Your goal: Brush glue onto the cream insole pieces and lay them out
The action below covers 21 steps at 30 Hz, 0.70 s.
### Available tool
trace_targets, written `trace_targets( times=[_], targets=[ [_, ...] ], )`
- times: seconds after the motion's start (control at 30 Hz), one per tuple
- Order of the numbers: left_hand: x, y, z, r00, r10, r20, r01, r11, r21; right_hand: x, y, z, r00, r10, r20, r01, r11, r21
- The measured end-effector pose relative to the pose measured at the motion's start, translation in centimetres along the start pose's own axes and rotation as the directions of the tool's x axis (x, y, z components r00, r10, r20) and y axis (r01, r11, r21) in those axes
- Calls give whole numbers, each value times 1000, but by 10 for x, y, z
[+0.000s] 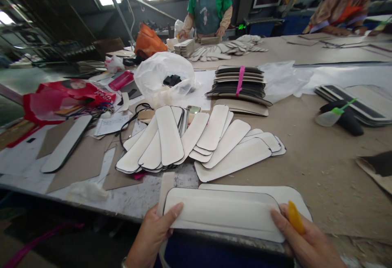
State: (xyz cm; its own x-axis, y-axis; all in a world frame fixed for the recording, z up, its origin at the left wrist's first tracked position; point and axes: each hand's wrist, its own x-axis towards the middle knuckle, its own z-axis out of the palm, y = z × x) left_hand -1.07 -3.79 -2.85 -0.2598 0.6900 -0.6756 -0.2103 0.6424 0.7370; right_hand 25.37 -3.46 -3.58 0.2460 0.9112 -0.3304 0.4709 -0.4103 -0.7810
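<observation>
A long white panel with rounded corners and a dark edge is held level over the table's front edge. My left hand is closed on its left end, thumb on top. Beside that thumb a pale narrow strip stands up past the panel and hangs below it. At the right end, my right hand pinches the panel. A yellow tool, its kind unclear, is tucked in the same hand. Just behind lies a larger white panel, partly covered. A fanned pile of similar panels lies farther back.
Behind the pile are a clear plastic bag and dark panels bound with a pink strap. A red bag lies left. A green-capped bottle rests right. Across the table a person in an apron stands; another person leans over it.
</observation>
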Motion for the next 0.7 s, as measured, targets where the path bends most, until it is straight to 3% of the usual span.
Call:
trace_targets(
  times=[0.1,0.2,0.3,0.47,0.7],
  targets=[
    [0,1,0,999,-22,-30,23,999,34,-1,-3,2,998,21,67,-27,996,85],
    [1,0,3,989,-54,-137,56,998,11,3,-2,2,985,40,169,-64,988,140],
    [3,-1,5,978,-62,-202,60,998,-16,3,-2,2,978,123,166,-155,968,199],
    [8,-8,3,983,-35,-182,29,999,-34,0,-9,4,968,196,157,-229,947,224],
    [8,-9,-2,992,-58,-112,47,994,-94,0,-12,9,968,190,165,-227,943,243]
  ],
)
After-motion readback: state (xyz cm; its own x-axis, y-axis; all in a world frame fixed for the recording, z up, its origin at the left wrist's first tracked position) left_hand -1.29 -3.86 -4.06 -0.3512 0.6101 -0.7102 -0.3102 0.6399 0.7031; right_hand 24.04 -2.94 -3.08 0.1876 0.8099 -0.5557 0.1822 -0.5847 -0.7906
